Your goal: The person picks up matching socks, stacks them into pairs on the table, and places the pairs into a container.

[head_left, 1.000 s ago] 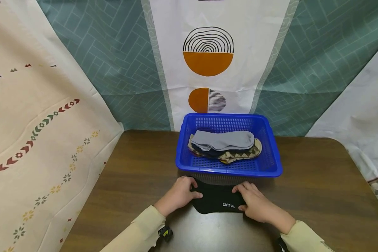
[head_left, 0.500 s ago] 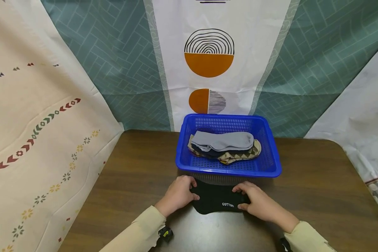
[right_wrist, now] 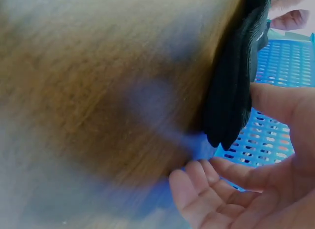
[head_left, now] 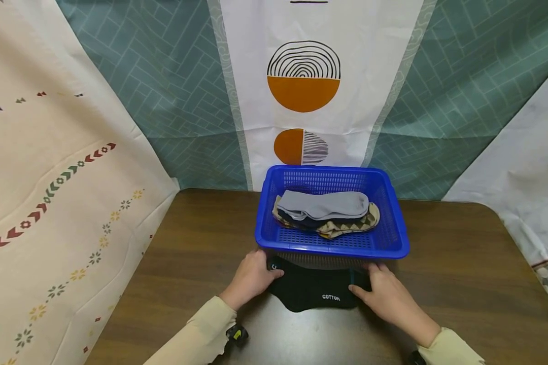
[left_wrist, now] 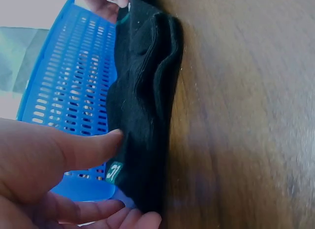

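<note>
A pair of black socks (head_left: pixel 312 289), laid together with a white COTTON print, lies flat on the wooden table in front of the basket. My left hand (head_left: pixel 251 276) is at their left end, thumb resting on the fabric beside a small green-edged mark and fingers spread around the end. At the other end is my right hand (head_left: pixel 390 294), its thumb touching the socks and its fingers reaching past their edge. In the right wrist view the fingers (right_wrist: pixel 197 182) are loosely bent, apart from the sock tips. Layered folds of the black socks (left_wrist: pixel 147 81) show in the left wrist view.
Directly behind the black socks stands a blue plastic basket (head_left: pixel 331 249). Inside it are grey socks (head_left: pixel 324 204) on top of dark and patterned socks (head_left: pixel 347 226). Patterned cloth hangs behind and at the left of the table (head_left: pixel 201 228).
My hands have moved apart, the left toward the left end and the right further right, uncovering the small mark and a teal line near the ends. The socks stay in place.
</note>
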`<action>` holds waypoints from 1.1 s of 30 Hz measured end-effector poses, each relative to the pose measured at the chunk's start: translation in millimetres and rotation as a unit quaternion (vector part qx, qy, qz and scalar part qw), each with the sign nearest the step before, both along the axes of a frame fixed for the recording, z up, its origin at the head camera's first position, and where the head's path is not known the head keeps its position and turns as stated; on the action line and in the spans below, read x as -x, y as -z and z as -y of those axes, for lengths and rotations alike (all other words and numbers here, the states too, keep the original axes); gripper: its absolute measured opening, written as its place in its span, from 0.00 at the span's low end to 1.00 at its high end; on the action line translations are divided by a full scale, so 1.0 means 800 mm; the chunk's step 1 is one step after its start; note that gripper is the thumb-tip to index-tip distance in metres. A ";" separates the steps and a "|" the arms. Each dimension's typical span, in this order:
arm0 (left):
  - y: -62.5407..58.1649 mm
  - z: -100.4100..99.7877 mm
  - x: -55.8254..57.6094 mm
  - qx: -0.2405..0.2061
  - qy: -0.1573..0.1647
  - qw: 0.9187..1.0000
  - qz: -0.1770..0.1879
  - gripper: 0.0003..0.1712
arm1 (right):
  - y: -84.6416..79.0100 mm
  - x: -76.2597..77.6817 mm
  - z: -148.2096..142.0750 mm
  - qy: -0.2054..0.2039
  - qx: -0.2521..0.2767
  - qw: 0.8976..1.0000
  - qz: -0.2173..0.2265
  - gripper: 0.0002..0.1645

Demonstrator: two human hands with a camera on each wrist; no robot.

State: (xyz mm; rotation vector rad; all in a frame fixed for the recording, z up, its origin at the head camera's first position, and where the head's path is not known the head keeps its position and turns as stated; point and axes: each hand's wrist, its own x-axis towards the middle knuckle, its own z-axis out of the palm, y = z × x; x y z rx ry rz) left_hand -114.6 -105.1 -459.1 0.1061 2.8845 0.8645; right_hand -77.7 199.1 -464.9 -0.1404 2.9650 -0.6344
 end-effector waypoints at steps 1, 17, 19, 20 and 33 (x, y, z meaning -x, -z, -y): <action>0.001 -0.001 0.000 0.003 0.001 1.000 0.006 0.33 | 0.001 0.001 0.000 -0.001 -0.003 1.000 -0.001 0.39; 0.009 -0.002 0.003 -0.014 0.020 0.997 0.074 0.28 | 0.005 0.003 0.006 -0.040 0.027 0.998 0.027 0.22; 0.008 -0.001 0.001 -0.022 0.036 0.996 0.079 0.28 | 0.005 0.000 0.003 -0.056 0.050 0.997 0.008 0.18; 0.007 0.000 0.000 -0.027 0.046 0.996 0.075 0.27 | 0.004 -0.002 0.002 -0.066 0.061 0.996 -0.005 0.18; -0.082 0.025 -0.012 -0.154 0.138 0.978 0.039 0.20 | -0.068 -0.014 -0.021 -0.178 0.230 0.955 -0.063 0.20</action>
